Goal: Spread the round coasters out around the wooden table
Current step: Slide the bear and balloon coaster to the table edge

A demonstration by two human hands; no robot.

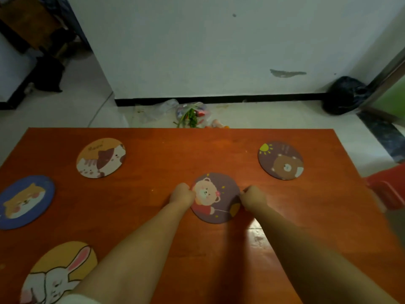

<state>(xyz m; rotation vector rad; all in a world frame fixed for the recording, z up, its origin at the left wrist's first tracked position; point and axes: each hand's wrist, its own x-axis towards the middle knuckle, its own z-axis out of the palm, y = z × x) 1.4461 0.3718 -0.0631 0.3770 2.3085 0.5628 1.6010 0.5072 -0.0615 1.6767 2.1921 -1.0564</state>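
Observation:
Several round coasters lie flat on the orange-brown wooden table (pixel 175 150). A purple coaster with a pink bear (pixel 215 197) sits at the middle. My left hand (pixel 182 195) grips its left edge and my right hand (pixel 253 198) grips its right edge, both with fingers curled. A purple coaster with a brown bear and sun (pixel 281 160) lies at the far right. A cat coaster (pixel 100 157) lies far left, a blue dog coaster (pixel 25 201) at the left edge, and a yellow rabbit coaster (pixel 58 275) at the near left, partly under my forearm.
Beyond the table's far edge, plastic bags with vegetables (pixel 190 114) lie on the white floor by the wall. A black bag (pixel 346 95) sits in the right corner. A red stool (pixel 388 187) stands just off the table's right side.

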